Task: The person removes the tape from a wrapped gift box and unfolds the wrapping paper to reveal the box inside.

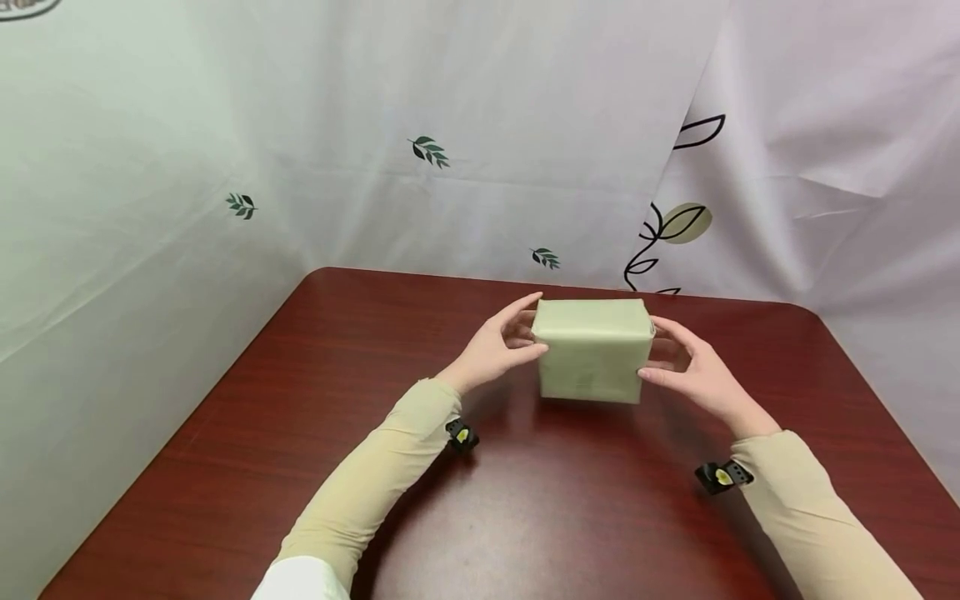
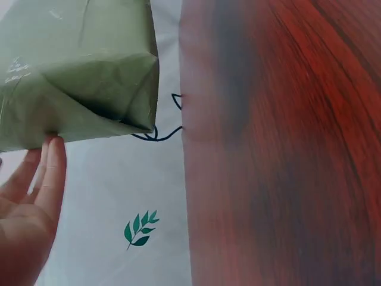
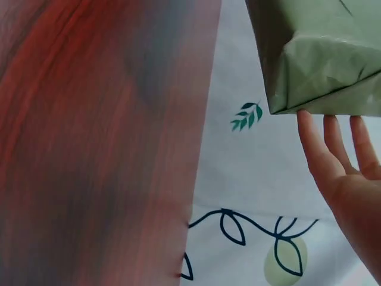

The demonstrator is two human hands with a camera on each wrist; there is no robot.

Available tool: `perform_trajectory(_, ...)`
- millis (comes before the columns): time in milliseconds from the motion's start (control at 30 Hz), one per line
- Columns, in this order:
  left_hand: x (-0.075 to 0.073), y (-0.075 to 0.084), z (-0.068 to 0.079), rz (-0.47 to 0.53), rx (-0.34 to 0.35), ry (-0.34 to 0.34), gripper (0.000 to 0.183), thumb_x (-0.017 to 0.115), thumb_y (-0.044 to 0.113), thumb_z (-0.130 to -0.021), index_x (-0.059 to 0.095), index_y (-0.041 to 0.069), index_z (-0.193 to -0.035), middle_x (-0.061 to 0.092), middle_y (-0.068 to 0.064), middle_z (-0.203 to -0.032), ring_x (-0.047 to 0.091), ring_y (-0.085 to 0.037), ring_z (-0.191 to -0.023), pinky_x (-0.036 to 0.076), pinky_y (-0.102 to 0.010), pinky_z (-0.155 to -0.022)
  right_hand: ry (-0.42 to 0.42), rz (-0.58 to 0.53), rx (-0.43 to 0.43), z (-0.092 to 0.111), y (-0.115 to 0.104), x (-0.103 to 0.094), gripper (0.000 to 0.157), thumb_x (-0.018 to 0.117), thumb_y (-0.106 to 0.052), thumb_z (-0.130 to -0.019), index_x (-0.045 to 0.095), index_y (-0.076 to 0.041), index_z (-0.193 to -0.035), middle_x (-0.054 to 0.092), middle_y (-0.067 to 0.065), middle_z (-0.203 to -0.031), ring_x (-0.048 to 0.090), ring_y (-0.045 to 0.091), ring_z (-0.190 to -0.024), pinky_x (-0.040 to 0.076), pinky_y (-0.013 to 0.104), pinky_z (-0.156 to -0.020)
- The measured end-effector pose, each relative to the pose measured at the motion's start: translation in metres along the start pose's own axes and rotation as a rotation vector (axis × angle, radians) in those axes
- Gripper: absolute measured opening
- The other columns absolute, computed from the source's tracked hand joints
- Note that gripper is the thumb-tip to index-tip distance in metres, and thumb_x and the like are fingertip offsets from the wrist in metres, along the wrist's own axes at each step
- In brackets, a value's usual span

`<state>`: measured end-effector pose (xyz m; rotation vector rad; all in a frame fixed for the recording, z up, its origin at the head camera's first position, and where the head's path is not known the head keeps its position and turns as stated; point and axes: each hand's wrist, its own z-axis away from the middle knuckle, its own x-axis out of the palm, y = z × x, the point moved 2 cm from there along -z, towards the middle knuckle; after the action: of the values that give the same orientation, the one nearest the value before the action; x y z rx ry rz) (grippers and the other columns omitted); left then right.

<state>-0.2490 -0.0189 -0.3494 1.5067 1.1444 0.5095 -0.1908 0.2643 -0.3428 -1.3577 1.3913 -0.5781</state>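
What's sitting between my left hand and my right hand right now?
A green wrapped box: the head view shows the left hand holding one end and the right hand the other.

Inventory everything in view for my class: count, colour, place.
Table: one, reddish brown, foreground.
Wrapped package: one, pale green, over table's far half.
Sheeting: count unclear, white, behind and beside table.
Sprig prints: three in head view, green, on sheeting.
Vine print: one, black and olive, right sheeting.
Cropped print: one, dark, upper left corner.
Sleeves: two cream, lower left and right; one white, bottom.
Wrist cameras: two, black and yellow, at sleeve ends.
Hands: two, bare, at package ends.
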Motion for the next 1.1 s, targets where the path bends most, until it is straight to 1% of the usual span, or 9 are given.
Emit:
perform_trajectory(133, 0.001, -0.001, -0.003, 0.043, -0.095, 0.047, 0.064, 0.064, 0.010, -0.089, 0.035, 0.018, -0.147, 0.057, -0.017, -0.127, 0.060, -0.022, -0.100, 0.051, -0.035, -0.089, 0.037, 0.038, 0.052, -0.003, 0.000, 0.003, 0.057, 0.064, 0.003, -0.085, 0.046, -0.018, -0.136, 0.056, -0.013, -0.112, 0.060, -0.003, -0.099, 0.053, 0.019, -0.074)
perform_trajectory(267, 0.003, -0.001, -0.005, 0.120, -0.174, 0.069, 0.057, 0.058, 0.014, -0.094, 0.035, 0.014, -0.146, 0.056, -0.020, -0.129, 0.059, -0.027, -0.110, 0.051, -0.043, -0.089, 0.046, -0.019, 0.121, -0.005, 0.001, 0.007, 0.048, 0.061, -0.003, -0.090, 0.047, -0.020, -0.132, 0.057, -0.013, -0.110, 0.061, -0.002, -0.096, 0.055, 0.025, -0.073)
perform_trajectory(367, 0.004, -0.001, -0.004, 0.153, -0.222, 0.067, 0.057, 0.058, 0.013, -0.094, 0.035, 0.012, -0.146, 0.053, -0.019, -0.133, 0.056, -0.028, -0.117, 0.050, -0.044, -0.091, 0.046, -0.057, 0.178, -0.006, 0.002, 0.009, 0.043, 0.059, -0.008, -0.092, 0.047, -0.020, -0.131, 0.058, -0.012, -0.108, 0.062, -0.001, -0.094, 0.056, 0.028, -0.072)
perform_trajectory(433, 0.004, -0.002, -0.003, 0.156, -0.230, 0.065, 0.061, 0.060, 0.010, -0.092, 0.033, 0.011, -0.147, 0.053, -0.020, -0.134, 0.055, -0.029, -0.119, 0.049, -0.043, -0.092, 0.049, -0.066, 0.215, -0.007, 0.003, 0.010, 0.042, 0.058, -0.012, -0.094, 0.045, -0.016, -0.133, 0.057, -0.010, -0.108, 0.062, 0.000, -0.093, 0.056, 0.029, -0.072)
perform_trajectory(567, 0.004, -0.005, -0.002, 0.119, -0.199, 0.063, 0.073, 0.067, 0.003, -0.085, 0.031, 0.010, -0.147, 0.052, -0.019, -0.135, 0.055, -0.029, -0.116, 0.048, -0.037, -0.092, 0.057, -0.078, 0.301, -0.009, 0.001, 0.011, 0.050, 0.054, -0.023, -0.097, 0.036, -0.004, -0.140, 0.053, -0.004, -0.108, 0.062, 0.002, -0.090, 0.056, 0.032, -0.071)
perform_trajectory(700, 0.006, -0.010, -0.003, 0.087, -0.189, 0.042, 0.072, 0.069, 0.002, -0.082, 0.035, 0.010, -0.145, 0.050, -0.016, -0.136, 0.055, -0.029, -0.115, 0.049, -0.033, -0.089, 0.067, -0.132, 0.400, -0.012, 0.001, 0.011, 0.059, 0.049, -0.032, -0.098, 0.028, 0.003, -0.142, 0.049, -0.001, -0.110, 0.062, 0.001, -0.088, 0.056, 0.034, -0.069)
perform_trajectory(800, 0.006, -0.015, -0.003, 0.097, -0.223, 0.035, 0.067, 0.069, 0.004, -0.084, 0.039, 0.009, -0.144, 0.050, -0.014, -0.137, 0.055, -0.028, -0.117, 0.049, -0.032, -0.088, 0.076, -0.176, 0.458, -0.014, 0.004, 0.012, 0.064, 0.049, -0.034, -0.098, 0.025, 0.004, -0.143, 0.049, -0.003, -0.109, 0.062, 0.000, -0.087, 0.056, 0.034, -0.068)
perform_trajectory(967, 0.008, -0.023, -0.006, 0.181, -0.313, 0.052, 0.065, 0.067, 0.003, -0.085, 0.039, 0.007, -0.144, 0.048, -0.014, -0.140, 0.053, -0.029, -0.120, 0.051, -0.034, -0.090, 0.063, -0.231, 0.534, -0.019, 0.011, 0.014, 0.072, 0.051, -0.037, -0.097, 0.019, 0.004, -0.147, 0.050, -0.006, -0.108, 0.062, -0.001, -0.087, 0.056, 0.034, -0.071)
perform_trajectory(1100, 0.009, -0.029, -0.009, 0.199, -0.390, 0.060, 0.065, 0.066, 0.003, -0.086, 0.038, 0.007, -0.144, 0.047, -0.015, -0.141, 0.053, -0.030, -0.121, 0.051, -0.036, -0.090, 0.032, -0.291, 0.585, -0.024, 0.020, 0.015, 0.072, 0.050, -0.035, -0.097, 0.017, 0.003, -0.148, 0.051, -0.006, -0.106, 0.061, 0.000, -0.088, 0.055, 0.034, -0.074)
